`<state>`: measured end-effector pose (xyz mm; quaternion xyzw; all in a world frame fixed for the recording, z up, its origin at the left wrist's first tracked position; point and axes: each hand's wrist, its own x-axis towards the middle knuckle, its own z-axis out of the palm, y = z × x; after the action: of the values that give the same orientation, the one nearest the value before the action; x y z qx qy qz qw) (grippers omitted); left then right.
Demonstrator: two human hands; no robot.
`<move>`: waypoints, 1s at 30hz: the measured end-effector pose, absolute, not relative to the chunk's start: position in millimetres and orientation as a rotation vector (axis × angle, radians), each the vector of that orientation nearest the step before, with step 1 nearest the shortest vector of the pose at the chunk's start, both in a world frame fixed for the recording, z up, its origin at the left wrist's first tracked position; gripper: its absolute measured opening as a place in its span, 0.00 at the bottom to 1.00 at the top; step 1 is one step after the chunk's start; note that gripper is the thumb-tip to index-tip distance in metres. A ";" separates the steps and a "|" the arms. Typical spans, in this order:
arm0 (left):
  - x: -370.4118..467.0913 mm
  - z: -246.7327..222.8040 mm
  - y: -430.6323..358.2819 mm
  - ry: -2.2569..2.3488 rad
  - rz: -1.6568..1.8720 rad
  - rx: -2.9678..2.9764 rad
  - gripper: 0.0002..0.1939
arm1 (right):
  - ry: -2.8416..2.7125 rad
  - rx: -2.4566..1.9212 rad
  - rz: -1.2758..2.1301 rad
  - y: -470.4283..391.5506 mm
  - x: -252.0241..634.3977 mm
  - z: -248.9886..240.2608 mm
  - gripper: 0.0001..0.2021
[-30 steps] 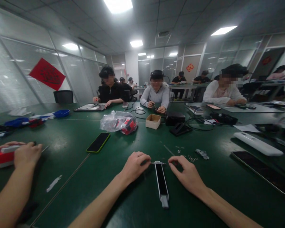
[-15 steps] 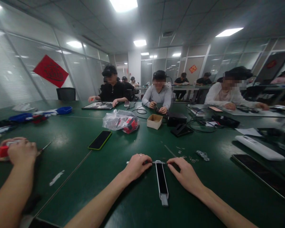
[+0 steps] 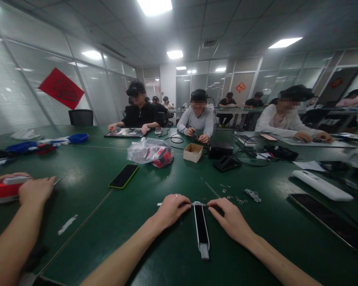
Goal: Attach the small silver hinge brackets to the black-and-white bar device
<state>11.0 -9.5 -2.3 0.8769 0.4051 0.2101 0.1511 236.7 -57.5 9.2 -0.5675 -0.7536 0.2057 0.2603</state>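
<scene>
Though aslant, device [image 3: 201, 224] lengthwise toward wearer, tab [image 3: 204, 252] nearest, both hands [image 3: 173, 209] [image 3: 230, 216] pinched on crosspiece [image 3: 205, 205]

The left forearm [image 3: 128, 247] and right forearm [image 3: 276, 254] are bare and extend forward from the lower edge of the view, converging. The left hand [image 3: 171, 210] and right hand [image 3: 229, 216] face each other, slightly apart, backs upward, fingers curved. Each thumb and forefinger form a fingertip pinch.
</scene>
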 end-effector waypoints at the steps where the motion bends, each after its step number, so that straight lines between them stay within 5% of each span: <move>1: 11.2 -2.4 -9.8 1.158 0.614 2.519 0.07 | -2.043 -1.536 0.555 -57.2 236.7 8.9 0.11; 23: 16.9 4.2 -13.9 1.223 0.601 2.518 0.06 | -2.035 -1.486 0.472 -54.2 239.4 -3.3 0.09; 30: 16.1 4.4 -12.4 1.215 0.596 2.477 0.08 | -2.043 -1.508 0.107 -42.0 278.2 10.3 0.10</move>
<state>16.1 -12.4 4.4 0.8664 0.4251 0.2084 0.1589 278.2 -42.0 10.3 -0.5668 -0.7679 0.0401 0.2957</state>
